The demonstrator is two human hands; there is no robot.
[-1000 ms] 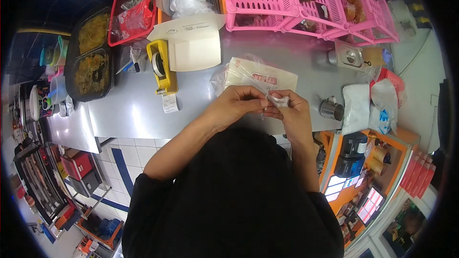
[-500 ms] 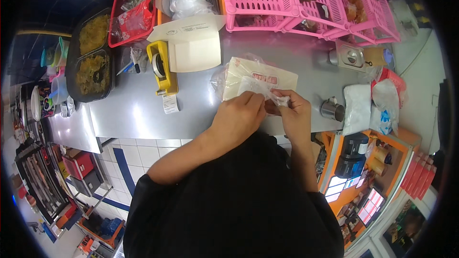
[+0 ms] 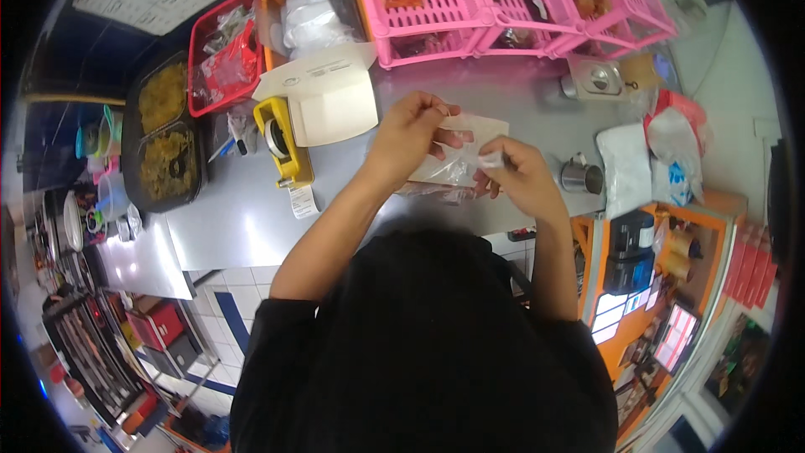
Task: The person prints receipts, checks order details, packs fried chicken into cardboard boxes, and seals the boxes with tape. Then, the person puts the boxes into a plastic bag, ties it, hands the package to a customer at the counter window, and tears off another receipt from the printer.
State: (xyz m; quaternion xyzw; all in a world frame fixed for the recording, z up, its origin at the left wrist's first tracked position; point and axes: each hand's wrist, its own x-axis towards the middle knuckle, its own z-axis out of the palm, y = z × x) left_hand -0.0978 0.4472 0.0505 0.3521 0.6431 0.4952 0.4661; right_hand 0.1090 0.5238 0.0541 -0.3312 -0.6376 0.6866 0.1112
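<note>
A cream cardboard box (image 3: 490,127) lies in a clear plastic bag (image 3: 457,174) on the steel table in front of me. My left hand (image 3: 411,136) is at the bag's left side, its fingers curled around the thin plastic by the far edge. On the other side, my right hand (image 3: 527,178) pinches the bag with bent fingers, and a crumpled bit of plastic shows near the fingertips. Both hands partly cover the box. To the left stands an unfolded cream box (image 3: 335,111), beside a yellow tape dispenser (image 3: 283,143) with a paper slip (image 3: 303,201) near its base.
Pink baskets (image 3: 432,29) with bagged sauces line the back, next to an orange basket (image 3: 272,33) and a red basket (image 3: 197,75). A black tray of food (image 3: 159,193) sits at left. A metal cup (image 3: 580,176) and white packs (image 3: 623,169) are at right.
My hands have moved apart, the left going up and away. The bag over the box is spread wider between them. The view has shifted slightly.
</note>
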